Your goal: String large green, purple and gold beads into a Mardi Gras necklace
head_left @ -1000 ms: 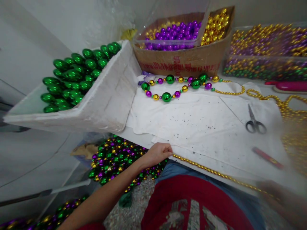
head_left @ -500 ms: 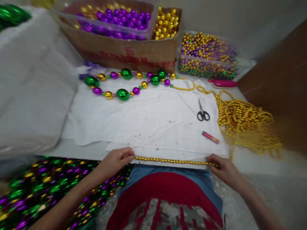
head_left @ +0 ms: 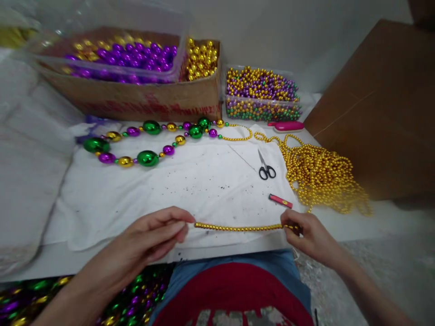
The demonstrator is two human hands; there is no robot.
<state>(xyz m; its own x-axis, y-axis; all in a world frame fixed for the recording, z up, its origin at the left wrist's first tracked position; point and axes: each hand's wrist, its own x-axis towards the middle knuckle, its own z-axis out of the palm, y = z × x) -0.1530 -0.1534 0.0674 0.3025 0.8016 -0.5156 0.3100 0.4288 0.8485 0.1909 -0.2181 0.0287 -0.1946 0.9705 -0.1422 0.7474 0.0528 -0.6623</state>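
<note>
Gold bead strand (head_left: 238,228), pinched by left hand (head_left: 158,232) and right hand (head_left: 311,232), spans over white cloth (head_left: 190,192) near the table edge (head_left: 68,262)

Black-handled metal scissors (head_left: 266,165): lie beyond the right hand (head_left: 311,233).
Pink oblong plastic object (head_left: 288,126): rests farther beyond it.
Large white box (head_left: 27,181): stands left of the left hand (head_left: 161,231).

Behind the bare left grip (head_left: 161,233) and right grip (head_left: 307,232) run uncovered forearms (head_left: 363,277), and between and below the two grips shows a deep red top (head_left: 231,287), rimmed on the side nearer the grips by plain blue clothing (head_left: 294,271), with a rounded edge and a blocky, patchy grey-white print (head_left: 234,318).
</note>
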